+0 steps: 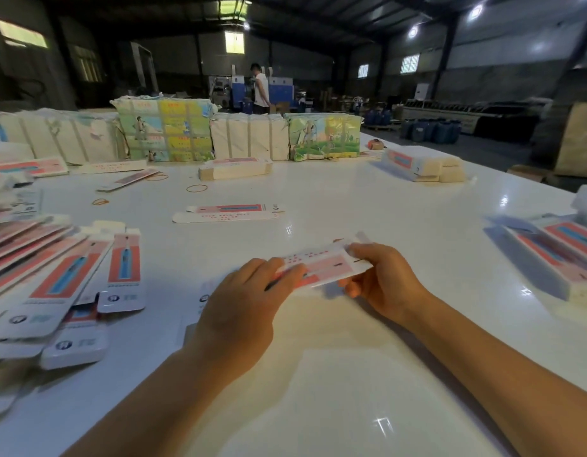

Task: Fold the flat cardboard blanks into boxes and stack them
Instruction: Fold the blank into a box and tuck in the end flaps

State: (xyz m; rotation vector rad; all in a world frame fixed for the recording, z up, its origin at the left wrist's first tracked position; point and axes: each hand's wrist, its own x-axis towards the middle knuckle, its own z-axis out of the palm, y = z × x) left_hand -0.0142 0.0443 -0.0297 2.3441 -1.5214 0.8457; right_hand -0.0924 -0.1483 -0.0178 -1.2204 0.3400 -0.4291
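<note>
A long white and pink cardboard blank (321,267) is held just above the white table (368,206) in front of me. My left hand (246,305) lies over its near-left part with fingers curled on top of it. My right hand (381,278) pinches its right end between thumb and fingers. A spread heap of flat blanks (64,278) lies at the left. Folded boxes (556,258) lie side by side at the right edge.
One loose blank (227,212) lies mid-table, with rubber bands (197,188) beyond it. Small stacks of blanks (234,168) and boxes (420,166) sit farther back. Wrapped bundles (163,130) line the far edge. A person (260,89) stands in the hall behind.
</note>
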